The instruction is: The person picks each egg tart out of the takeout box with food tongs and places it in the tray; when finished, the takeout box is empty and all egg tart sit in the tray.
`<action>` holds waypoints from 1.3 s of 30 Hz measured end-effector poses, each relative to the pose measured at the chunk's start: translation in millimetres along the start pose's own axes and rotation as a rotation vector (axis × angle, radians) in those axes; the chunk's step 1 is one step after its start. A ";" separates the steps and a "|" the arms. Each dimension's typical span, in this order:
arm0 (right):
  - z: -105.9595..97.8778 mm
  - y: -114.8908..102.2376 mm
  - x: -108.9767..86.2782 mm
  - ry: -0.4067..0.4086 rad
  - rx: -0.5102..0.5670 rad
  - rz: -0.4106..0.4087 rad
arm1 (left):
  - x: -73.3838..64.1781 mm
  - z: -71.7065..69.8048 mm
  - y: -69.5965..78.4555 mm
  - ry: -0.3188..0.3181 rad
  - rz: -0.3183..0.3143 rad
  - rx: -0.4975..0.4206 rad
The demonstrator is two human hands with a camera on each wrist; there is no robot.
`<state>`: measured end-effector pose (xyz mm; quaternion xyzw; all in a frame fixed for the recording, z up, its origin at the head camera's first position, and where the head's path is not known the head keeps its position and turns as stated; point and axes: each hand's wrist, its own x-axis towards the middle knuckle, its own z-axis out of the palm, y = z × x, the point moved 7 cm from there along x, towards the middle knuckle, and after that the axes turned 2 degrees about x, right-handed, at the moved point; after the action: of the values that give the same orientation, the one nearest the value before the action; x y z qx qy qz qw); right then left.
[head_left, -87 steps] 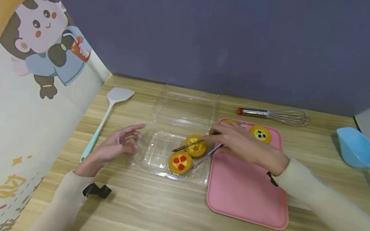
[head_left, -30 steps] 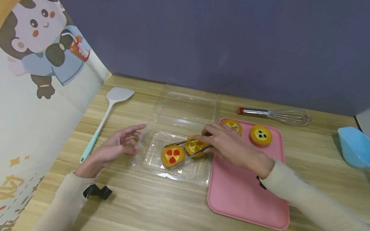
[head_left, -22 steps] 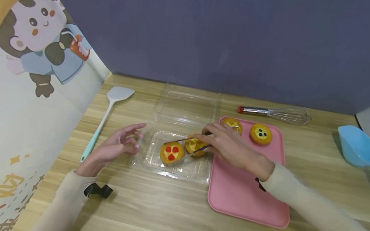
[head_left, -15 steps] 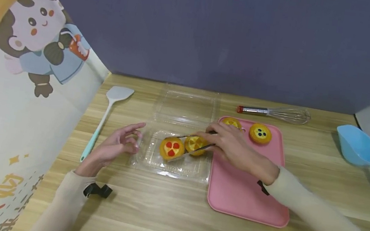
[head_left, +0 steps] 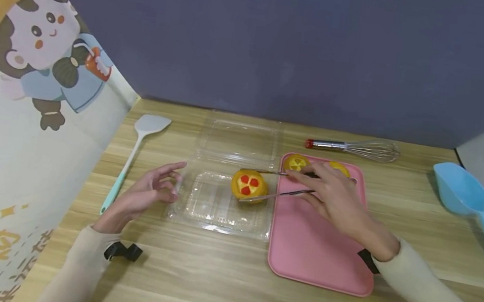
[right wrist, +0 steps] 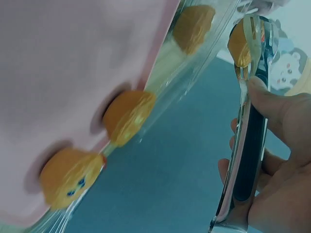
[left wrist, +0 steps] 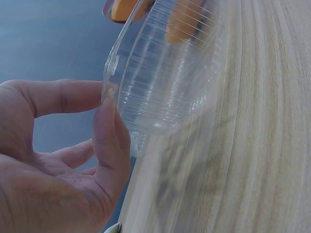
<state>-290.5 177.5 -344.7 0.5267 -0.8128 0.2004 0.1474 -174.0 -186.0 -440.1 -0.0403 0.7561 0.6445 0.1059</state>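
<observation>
My right hand [head_left: 337,196] grips metal tongs [right wrist: 252,145] with dark handles. Between their tips is an egg tart with red topping [head_left: 249,186], raised above the clear plastic box [head_left: 205,222]. Beneath it, mostly hidden in the head view, another tart [right wrist: 193,29] sits inside the box; the right wrist view shows it. My left hand [head_left: 139,196] pinches the box's left rim between thumb and forefinger, plain in the left wrist view. To the box's right lies a pink tray [head_left: 320,253]. On its far end are a yellow-topped tart [head_left: 297,162] and a blueberry tart [right wrist: 73,177].
The box's open lid [head_left: 241,138] lies flat behind it. A white spatula with a mint handle [head_left: 131,157] is at the left. Behind the tray lies a whisk [head_left: 352,147]; a blue scoop [head_left: 466,193] sits far right. A dark wall closes off the table's back.
With the tongs, my right hand has lifted the red-topped tart from the box's middle and shifted it right, over the other tart. The left hand stays at the box's rim.
</observation>
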 end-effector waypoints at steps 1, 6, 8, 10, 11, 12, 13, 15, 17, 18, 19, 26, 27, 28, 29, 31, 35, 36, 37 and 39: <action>-3.0 2.7 -3.3 0.011 0.001 0.003 | 0.3 0.0 0.0 0.002 -0.001 0.002; -16.9 16.6 -21.0 0.036 -0.006 0.041 | -0.4 -0.9 -0.3 0.011 -0.007 0.007; -22.4 22.6 -28.9 0.029 -0.002 0.080 | -0.6 -1.4 -0.9 0.016 -0.008 0.008; -27.6 28.6 -37.6 0.015 -0.009 0.122 | 0.0 -1.4 -1.5 0.014 -0.005 0.008; -30.2 31.6 -42.3 0.011 -0.010 0.143 | 0.4 -1.3 -1.8 0.014 -0.004 0.007; -32.4 34.3 -46.7 0.007 -0.017 0.160 | 0.9 -1.1 -2.2 0.014 -0.004 0.004; -34.2 36.8 -51.2 0.003 -0.024 0.174 | 1.4 -0.8 -2.6 0.012 -0.003 0.003; -37.1 41.2 -60.3 -0.004 -0.046 0.192 | 2.0 0.0 -3.0 0.008 -0.005 0.000; -38.4 44.9 -68.8 -0.006 -0.056 0.199 | 1.7 0.5 -3.4 0.007 -0.012 -0.001; -38.3 46.6 -73.0 -0.011 -0.059 0.205 | 1.7 0.4 -3.3 0.007 -0.012 0.000; -38.1 48.2 -76.7 -0.014 -0.062 0.210 | 1.4 0.3 -3.0 0.007 -0.013 -0.001; -27.4 51.6 -95.7 -0.073 -0.072 0.245 | -0.7 -0.9 -2.2 0.001 0.009 0.002; -25.0 51.3 -97.0 -0.082 -0.070 0.246 | -1.1 -1.1 -2.3 0.003 0.009 0.004; -22.4 51.0 -97.8 -0.092 -0.066 0.248 | -1.3 -1.3 -2.4 0.005 0.008 0.006; -19.5 50.8 -98.5 -0.103 -0.065 0.252 | -1.4 -1.6 -2.9 0.007 0.006 0.007; -14.6 50.1 -99.0 -0.115 -0.060 0.254 | -1.4 -1.8 -3.9 0.010 -0.001 0.008; -8.1 48.0 -99.6 -0.114 -0.065 0.242 | -0.5 -1.2 -4.7 0.005 -0.005 0.006; -7.3 47.2 -99.7 -0.110 -0.063 0.233 | -0.3 -1.0 -4.6 0.004 -0.005 0.005; -6.5 46.6 -100.0 -0.106 -0.060 0.227 | -0.1 -0.8 -4.4 0.003 -0.006 0.004; -5.5 45.9 -100.6 -0.101 -0.053 0.216 | 0.1 -0.9 -3.9 0.003 -0.006 0.002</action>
<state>-291.9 277.0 -393.0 0.4413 -0.8763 0.1668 0.0977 -173.5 -187.5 -443.8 -0.0431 0.7569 0.6434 0.1067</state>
